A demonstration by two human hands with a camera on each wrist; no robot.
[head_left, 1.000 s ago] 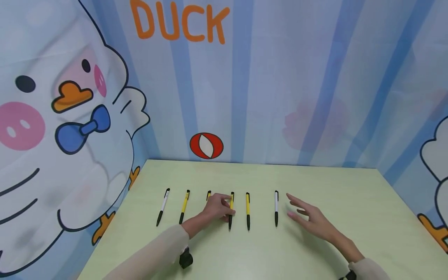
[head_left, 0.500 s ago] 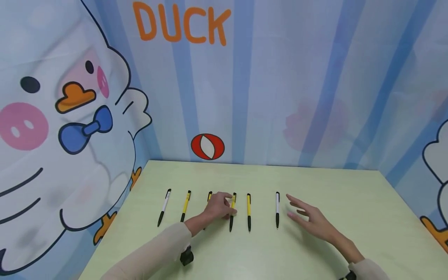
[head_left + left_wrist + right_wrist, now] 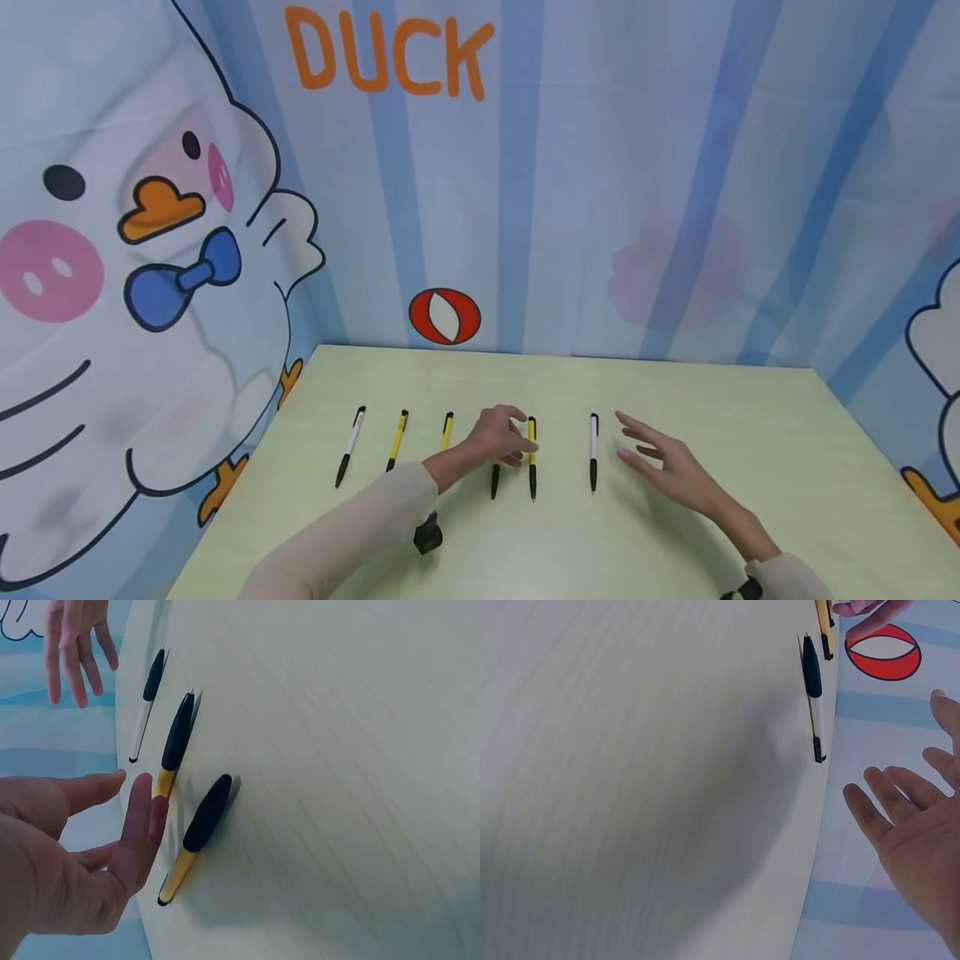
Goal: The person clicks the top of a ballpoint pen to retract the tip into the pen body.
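Note:
My left hand hovers with its fingers parted beside a yellow-and-black pen and over another yellow-and-black pen, which it partly hides. In the left wrist view, the thumb and fingers stand apart around the yellow end of the middle pen; whether they touch it I cannot tell. The nearer pen lies free of the hand. My right hand is held above the table, fingers loosely extended, just right of a white-and-black pen. It holds nothing.
Farther left on the pale table lie a white-and-black pen and two yellow-and-black pens, one beside the other, their lower parts hidden by the left arm. A printed duck curtain stands behind the table.
My left hand has let go of the fourth pen from the left and moved right toward the fifth, its fingers spreading. The right hand has stayed nearly still.

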